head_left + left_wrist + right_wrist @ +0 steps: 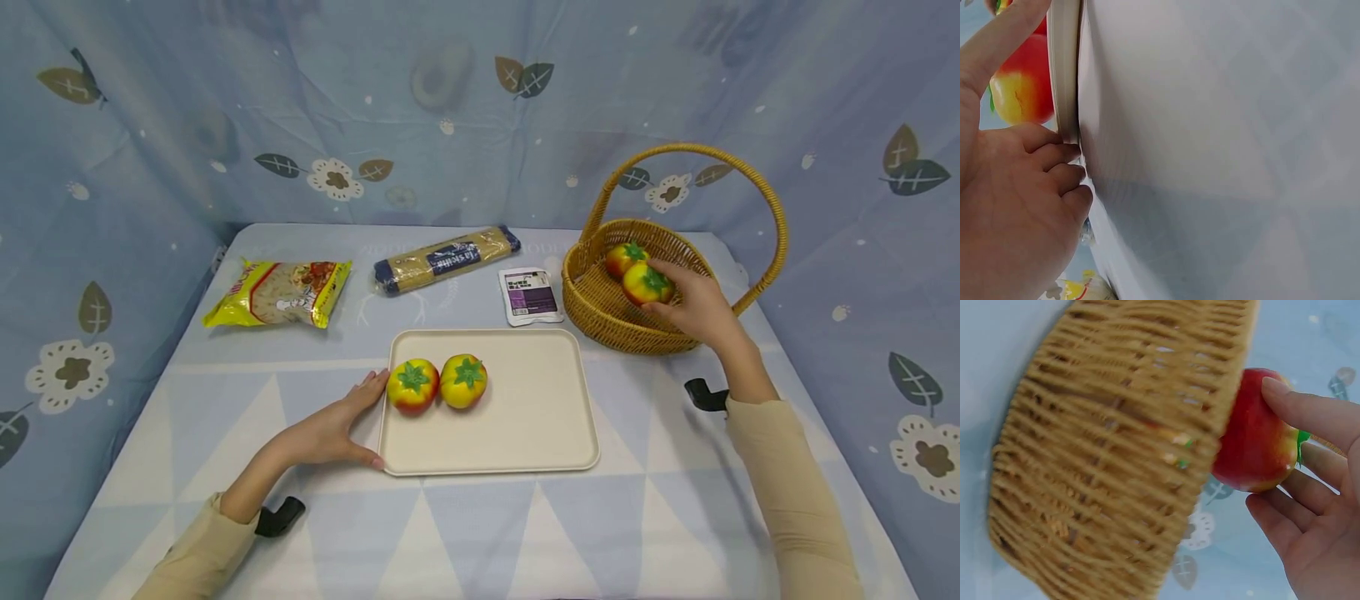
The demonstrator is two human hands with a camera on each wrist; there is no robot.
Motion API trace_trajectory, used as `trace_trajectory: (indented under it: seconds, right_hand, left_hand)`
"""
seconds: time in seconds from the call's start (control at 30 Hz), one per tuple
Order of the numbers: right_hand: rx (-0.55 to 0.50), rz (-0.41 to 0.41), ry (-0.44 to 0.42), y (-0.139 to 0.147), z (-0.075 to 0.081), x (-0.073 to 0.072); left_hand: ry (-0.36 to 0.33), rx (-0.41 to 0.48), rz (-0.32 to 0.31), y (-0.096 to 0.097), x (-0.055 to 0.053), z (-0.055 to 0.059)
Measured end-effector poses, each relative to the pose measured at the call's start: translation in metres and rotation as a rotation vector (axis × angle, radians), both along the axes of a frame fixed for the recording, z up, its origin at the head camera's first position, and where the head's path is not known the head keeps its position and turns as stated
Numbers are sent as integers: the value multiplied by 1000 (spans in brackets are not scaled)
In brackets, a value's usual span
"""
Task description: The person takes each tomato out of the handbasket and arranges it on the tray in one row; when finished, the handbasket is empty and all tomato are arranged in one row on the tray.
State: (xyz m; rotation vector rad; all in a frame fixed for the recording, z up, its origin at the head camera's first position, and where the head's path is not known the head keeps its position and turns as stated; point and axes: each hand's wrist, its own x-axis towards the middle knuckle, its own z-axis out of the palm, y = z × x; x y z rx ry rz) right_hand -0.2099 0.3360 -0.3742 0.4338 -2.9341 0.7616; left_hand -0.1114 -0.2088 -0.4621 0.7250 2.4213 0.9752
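At the basket, my right hand [696,302] grips a red-and-yellow tomato [647,284] with a green star-shaped top, thumb on one side and fingers on the other. In the right wrist view this tomato [1256,434] shows above the rim of the wicker basket [1104,456]. Another tomato [624,257] lies inside the basket. My left hand [330,431] touches the left edge of a cream tray [525,408], thumb spread towards the near corner and fingertips at the rim. Two similar tomatoes, one [412,387] at the left edge and one [463,382] beside it, sit on the tray.
The basket's tall handle [776,225] arches over it at the back right. Behind the tray lie a purple-and-white sachet [529,296] and a long pack of pasta [448,260]. A yellow food bag [279,293] lies at the back left. Patterned curtains surround the table.
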Motion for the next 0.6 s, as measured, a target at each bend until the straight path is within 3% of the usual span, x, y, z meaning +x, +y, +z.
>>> trace_trajectory:
  seconds: [0.6]
  right_hand:
    - [-46,91,114,-28,13,21]
  left_hand:
    - [3,11,-3,-1,-1,-2]
